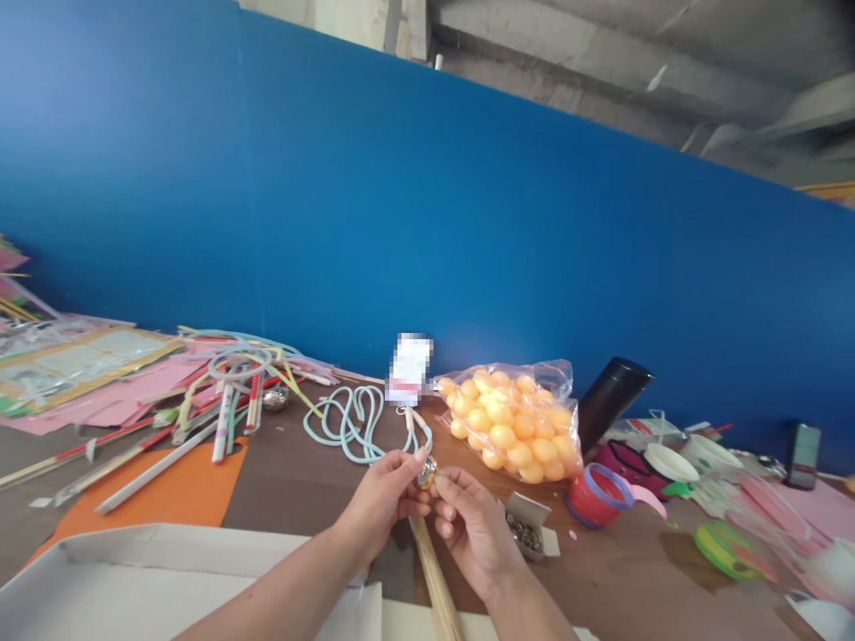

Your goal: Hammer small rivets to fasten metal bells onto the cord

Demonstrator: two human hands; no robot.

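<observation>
My left hand (379, 499) and my right hand (471, 525) meet over the table, thumbs and fingers pinched on a small shiny silver and yellow round piece (427, 474). Its exact kind is too small to make out. Below the hands a pale wooden stick (434, 579) runs toward me; whether it joins the shiny piece is hidden by the fingers. Just beyond lies a coil of light blue cord (354, 423). To the right of my right hand stands a small open box (531, 521) of small dark metal pieces.
A clear bag of orange balls (511, 425) lies behind the hands, beside a black bottle (614, 396) and a red cup (599, 499). At left are tangled sticks and tubes (233, 383), orange paper (180, 485) and a white tray (160, 543). A blue partition (427, 205) stands behind.
</observation>
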